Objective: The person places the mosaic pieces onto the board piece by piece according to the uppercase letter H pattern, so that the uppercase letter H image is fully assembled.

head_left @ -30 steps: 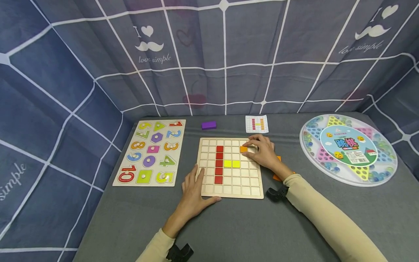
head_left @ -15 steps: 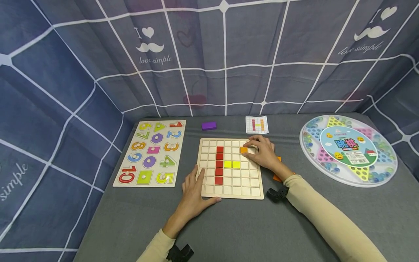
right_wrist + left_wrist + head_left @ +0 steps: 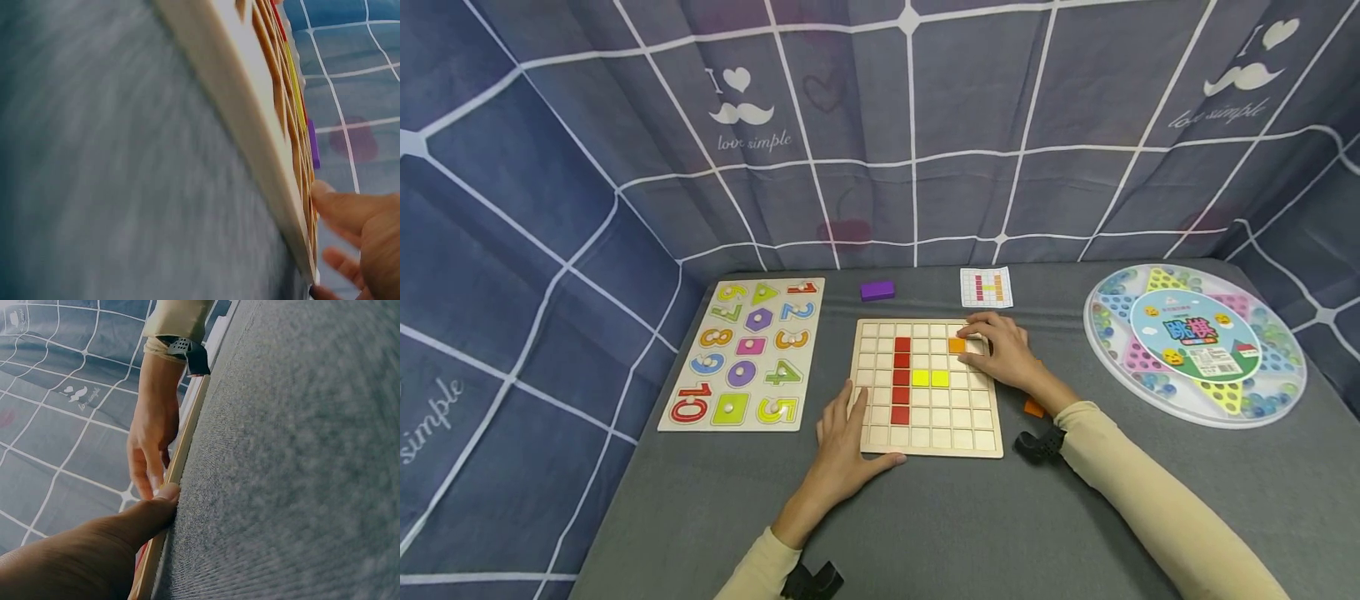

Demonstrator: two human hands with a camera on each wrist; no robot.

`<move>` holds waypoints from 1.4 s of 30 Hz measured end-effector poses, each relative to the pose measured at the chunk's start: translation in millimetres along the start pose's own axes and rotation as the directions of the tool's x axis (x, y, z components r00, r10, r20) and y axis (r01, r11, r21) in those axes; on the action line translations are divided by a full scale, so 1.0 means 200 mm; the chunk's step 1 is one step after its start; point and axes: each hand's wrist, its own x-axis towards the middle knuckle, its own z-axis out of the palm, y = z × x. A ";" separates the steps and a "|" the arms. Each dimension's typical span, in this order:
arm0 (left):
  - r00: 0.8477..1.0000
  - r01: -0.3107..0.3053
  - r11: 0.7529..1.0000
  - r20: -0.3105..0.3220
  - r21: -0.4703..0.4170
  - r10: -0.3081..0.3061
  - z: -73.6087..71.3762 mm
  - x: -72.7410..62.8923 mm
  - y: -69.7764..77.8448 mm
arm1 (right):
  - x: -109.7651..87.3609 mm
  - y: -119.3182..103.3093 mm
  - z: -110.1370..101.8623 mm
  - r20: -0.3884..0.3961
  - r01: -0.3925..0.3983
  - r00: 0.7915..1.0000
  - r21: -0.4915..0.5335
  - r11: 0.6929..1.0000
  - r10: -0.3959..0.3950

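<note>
In the head view a wooden grid board [image 3: 933,438] lies on the grey cloth. A column of red tiles [image 3: 901,377] and two yellow tiles [image 3: 930,378] fill some of its squares. My right hand [image 3: 1006,357] is over the board's far right part, thumb and index finger pinching an orange tile [image 3: 956,344] at a square. The left hand [image 3: 841,433] rests along the left edge with straight fingers, its thumb on the near edge. In the left wrist view that thumb [image 3: 164,499] touches the wooden rim. The right wrist view hides the orange tile.
Another orange tile [image 3: 1033,407] lies by the right wrist. Beyond the board are a purple block [image 3: 877,290] and a pattern card [image 3: 987,287]. A number puzzle [image 3: 741,354] lies at the left, a round Chinese checkers set [image 3: 1197,344] at the right.
The head view has shifted slightly. Orange beside the right wrist, seen earlier, is now covered by the hand. Both hands otherwise keep nearly the same places, and the orange tile stays at its square.
</note>
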 end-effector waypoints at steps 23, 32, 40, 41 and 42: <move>1.000 0.002 1.000 -0.023 0.024 -0.001 -0.01 -0.01 -0.02 | -0.30 0.20 -0.21 -0.108 0.068 0.991 -0.062 0.996 -0.075; 1.000 -0.007 1.000 -0.022 0.021 0.008 0.00 -0.01 -0.01 | -0.32 0.21 -0.23 -0.066 0.036 0.997 -0.049 0.998 -0.040; 0.999 -0.028 0.999 -0.024 0.017 0.028 0.01 0.00 -0.01 | -0.33 0.22 -0.23 -0.052 0.031 0.998 -0.038 0.999 -0.033; 0.999 -0.028 1.000 -0.021 0.014 0.028 0.01 0.00 -0.01 | -0.33 0.22 -0.23 -0.054 0.034 0.998 -0.036 0.999 -0.036; 0.999 -0.027 1.000 -0.019 0.011 0.027 0.01 0.00 -0.01 | -0.33 0.22 -0.23 -0.056 0.035 0.998 -0.036 0.999 -0.037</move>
